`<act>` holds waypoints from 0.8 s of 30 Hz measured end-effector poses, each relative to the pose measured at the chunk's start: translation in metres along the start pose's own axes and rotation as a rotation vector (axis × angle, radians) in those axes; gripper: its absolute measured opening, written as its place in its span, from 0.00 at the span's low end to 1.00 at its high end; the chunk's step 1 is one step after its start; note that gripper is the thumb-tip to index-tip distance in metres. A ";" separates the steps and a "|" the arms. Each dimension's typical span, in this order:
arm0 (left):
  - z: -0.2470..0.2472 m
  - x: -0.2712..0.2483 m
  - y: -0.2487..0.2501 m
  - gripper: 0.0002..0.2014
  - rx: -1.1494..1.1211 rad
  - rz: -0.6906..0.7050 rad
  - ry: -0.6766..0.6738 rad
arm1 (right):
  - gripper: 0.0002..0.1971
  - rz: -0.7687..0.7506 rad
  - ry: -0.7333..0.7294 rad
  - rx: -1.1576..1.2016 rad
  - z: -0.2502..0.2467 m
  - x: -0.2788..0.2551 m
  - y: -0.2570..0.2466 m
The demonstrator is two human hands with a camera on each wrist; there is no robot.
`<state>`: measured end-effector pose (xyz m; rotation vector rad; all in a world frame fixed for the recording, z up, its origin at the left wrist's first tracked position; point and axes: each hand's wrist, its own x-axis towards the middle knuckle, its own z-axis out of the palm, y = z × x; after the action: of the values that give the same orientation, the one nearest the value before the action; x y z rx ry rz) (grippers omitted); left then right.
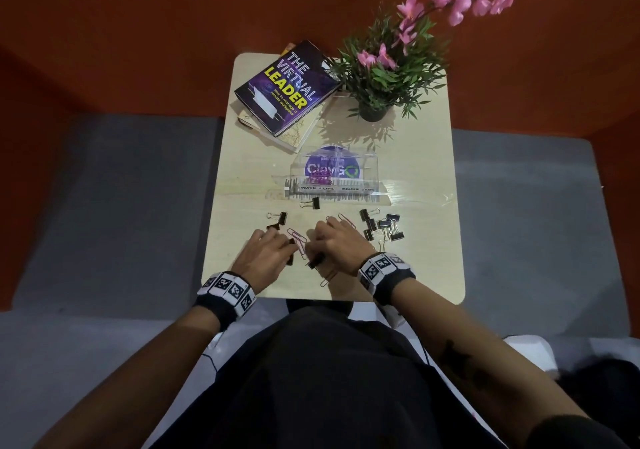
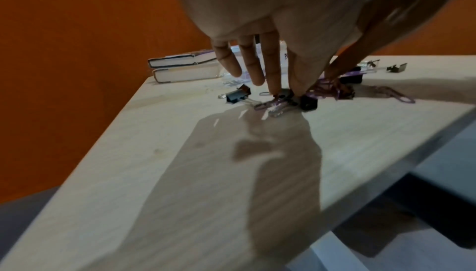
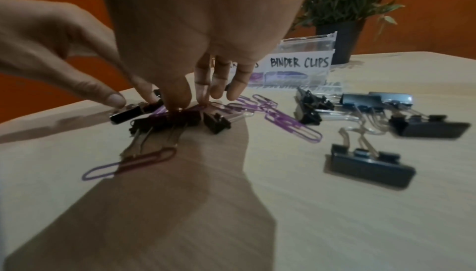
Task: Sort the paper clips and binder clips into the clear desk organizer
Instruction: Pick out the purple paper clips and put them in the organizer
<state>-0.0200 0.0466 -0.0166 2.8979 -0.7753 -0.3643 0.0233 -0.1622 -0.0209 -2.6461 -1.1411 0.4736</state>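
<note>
The clear desk organizer (image 1: 367,162) stands mid-table, labelled for paper clips and binder clips (image 3: 300,63); purple paper clips (image 1: 321,179) lie in its left compartment. Loose black binder clips (image 1: 382,228) and purple paper clips (image 1: 298,238) are scattered in front of it. Both hands meet over a small tangled pile. My left hand (image 1: 284,246) reaches down with straight fingers (image 2: 273,79), tips pressing on the pile's clips. The thumb and forefinger of my right hand (image 3: 190,102) pinch a purple paper clip (image 3: 161,110) in that pile. Another paper clip (image 3: 128,165) lies nearer to me.
Two stacked books (image 1: 287,88) and a potted plant with pink flowers (image 1: 374,109) occupy the far end of the small pale table (image 1: 242,171). The table's front edge (image 1: 415,301) is just behind my wrists. Grey seating surrounds the table.
</note>
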 end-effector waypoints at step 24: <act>0.003 0.041 0.014 0.24 -0.055 -0.051 -0.063 | 0.07 0.562 0.192 0.303 -0.002 -0.013 0.017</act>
<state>0.0071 0.0142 -0.0251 2.8716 -0.6894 -0.4770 0.0273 -0.1830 -0.0219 -2.6323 -0.2316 0.4278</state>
